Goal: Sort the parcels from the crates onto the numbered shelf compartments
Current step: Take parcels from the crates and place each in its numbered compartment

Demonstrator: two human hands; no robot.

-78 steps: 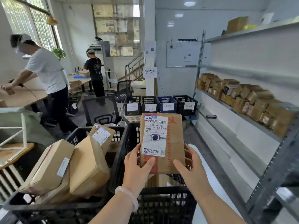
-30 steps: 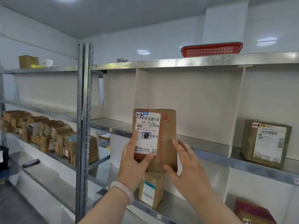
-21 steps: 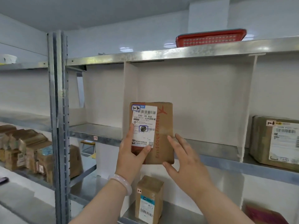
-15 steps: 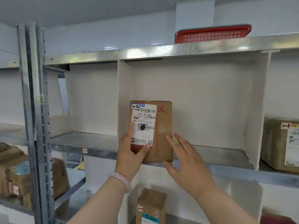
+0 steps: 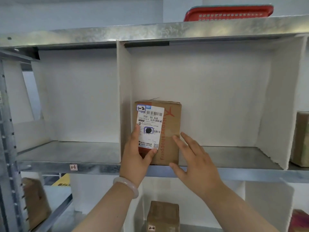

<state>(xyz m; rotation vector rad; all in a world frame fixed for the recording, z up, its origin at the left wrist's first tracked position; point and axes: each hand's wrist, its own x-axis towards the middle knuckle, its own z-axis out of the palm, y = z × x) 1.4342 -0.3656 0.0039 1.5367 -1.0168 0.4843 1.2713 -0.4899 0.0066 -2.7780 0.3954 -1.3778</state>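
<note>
A brown cardboard parcel (image 5: pixel 168 131) with a white shipping label marked 1-2 stands upright on the metal shelf (image 5: pixel 225 156), in the compartment just right of the white divider (image 5: pixel 123 101). My left hand (image 5: pixel 136 158) grips its lower left corner, thumb across the label. My right hand (image 5: pixel 194 158) rests with spread fingers against its lower right edge. The compartment to the left carries a tag 1-1 (image 5: pixel 73 167) on the shelf lip.
A red plastic basket (image 5: pixel 229 12) sits on the top shelf. Another parcel (image 5: pixel 300 138) stands in the compartment to the right. Below, a small box marked 2-2 (image 5: pixel 163 215) and a brown parcel (image 5: pixel 36 201) sit on the lower shelf. A steel upright (image 5: pixel 8 148) runs down the left.
I carried the parcel from the crate to the shelf, raised it, and its base now rests on the shelf in the second compartment. My right hand has loosened to spread fingers.
</note>
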